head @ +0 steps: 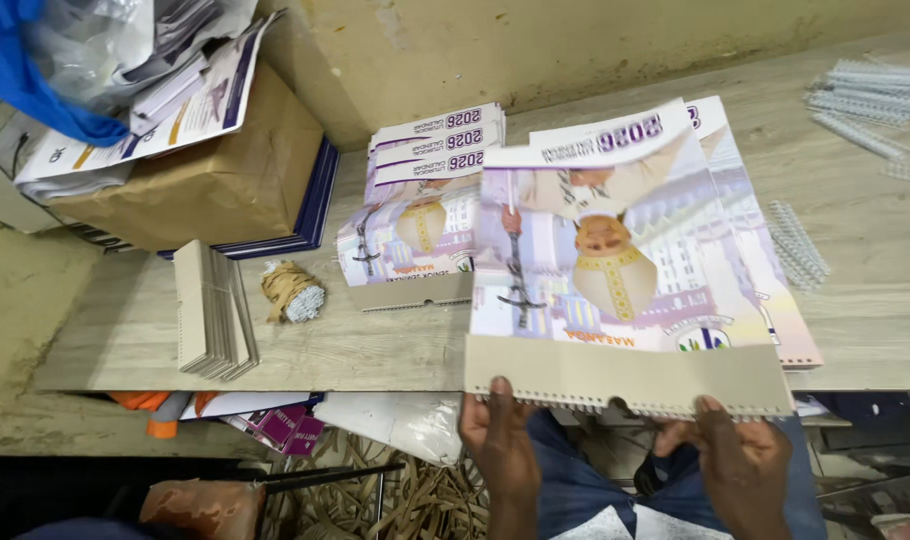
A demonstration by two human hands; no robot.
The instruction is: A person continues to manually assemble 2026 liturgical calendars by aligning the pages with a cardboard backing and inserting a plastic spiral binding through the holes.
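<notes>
- Both hands pinch the near edge of a calendar (pixel 615 290): glossy printed sheets over a stiff grey card backing, with a row of small punched holes along the bottom. It lies flat, overhanging the front edge of the pale wood-grain worktop (pixel 135 340).
- The left hand (pixel 500 425) has its fingers curled under the card's left corner, thumb on top; the right hand (pixel 740 450) grips the right corner the same way.
- Behind it sits a fanned stack of finished calendars (pixel 420 205).
- White wire binding coils (pixel 870 100) lie at the far right, several in a loose heap; one more coil (pixel 797 245) is just beside the calendar.
- A stack of grey card strips (pixel 210 310) stands near a paper-wrapped bundle (pixel 293 292); bare worktop lies between them and the calendar.
</notes>
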